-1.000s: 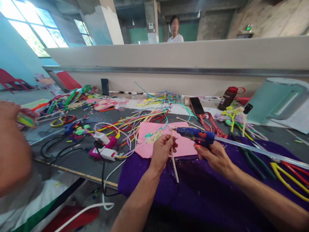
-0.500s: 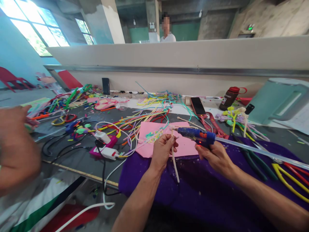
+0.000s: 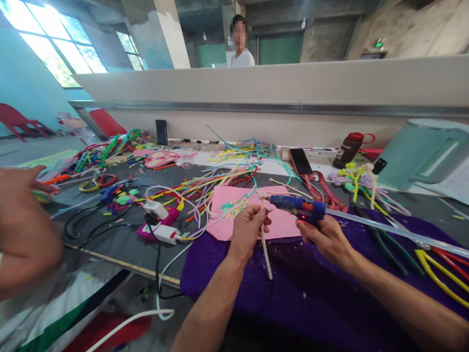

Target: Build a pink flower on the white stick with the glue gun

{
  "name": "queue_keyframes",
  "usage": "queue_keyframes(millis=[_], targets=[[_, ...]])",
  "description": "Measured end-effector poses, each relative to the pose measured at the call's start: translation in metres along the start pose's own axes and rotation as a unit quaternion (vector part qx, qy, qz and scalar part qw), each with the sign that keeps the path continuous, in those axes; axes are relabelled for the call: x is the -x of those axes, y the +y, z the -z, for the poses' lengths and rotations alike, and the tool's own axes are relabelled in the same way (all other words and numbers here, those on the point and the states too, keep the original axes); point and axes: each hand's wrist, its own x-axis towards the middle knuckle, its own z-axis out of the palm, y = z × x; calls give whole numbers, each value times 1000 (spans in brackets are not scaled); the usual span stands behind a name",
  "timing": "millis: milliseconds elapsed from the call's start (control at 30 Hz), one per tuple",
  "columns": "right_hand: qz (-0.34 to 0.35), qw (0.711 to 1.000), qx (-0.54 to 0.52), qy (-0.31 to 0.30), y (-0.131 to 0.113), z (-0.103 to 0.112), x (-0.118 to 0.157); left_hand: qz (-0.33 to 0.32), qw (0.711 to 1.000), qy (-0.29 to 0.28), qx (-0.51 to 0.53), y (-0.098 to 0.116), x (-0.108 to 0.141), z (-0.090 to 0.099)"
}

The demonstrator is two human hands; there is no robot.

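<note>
My left hand (image 3: 250,226) pinches a white pipe cleaner (image 3: 266,255) whose lower end hangs over the purple cloth (image 3: 304,283). My right hand (image 3: 325,234) grips a blue glue gun (image 3: 298,206), with a long clear glue stick (image 3: 388,228) sticking out of its back. The gun's nozzle is at the top end of the pipe cleaner; whether they touch I cannot tell. A small red light glows on the gun. Under both hands lies a pink sheet (image 3: 216,227), with small pale yellow and teal pieces (image 3: 234,208) on its left part.
Pliers with dark green handles (image 3: 390,247) and yellow-and-red handled tools (image 3: 439,274) lie right. A power strip (image 3: 164,231) with cables sits left. Behind are loose pipe cleaners (image 3: 205,183), a phone (image 3: 300,161), a bottle (image 3: 346,150) and a teal jug (image 3: 414,154). A co-worker's arm (image 3: 29,234) is far left.
My hands, the pipe cleaner and the glue gun stay almost in place. The person behind the partition has shifted left.
</note>
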Motion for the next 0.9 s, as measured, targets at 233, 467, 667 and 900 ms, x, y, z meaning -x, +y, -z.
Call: queue_keyframes(millis=[233,467,667,900], targets=[[-22,1000,-10,-11,1,0,3,-9,1000,8,-2,1,-1,2],[-34,999,-12,5,4,2,3,2,1000,-4,-24,-1,0,1],[-37,999,-34,-9,4,-1,1,-10,999,-10,-36,-1,0,1],[-22,999,-32,-6,7,0,2,-5,1000,2,-18,0,-1,3]])
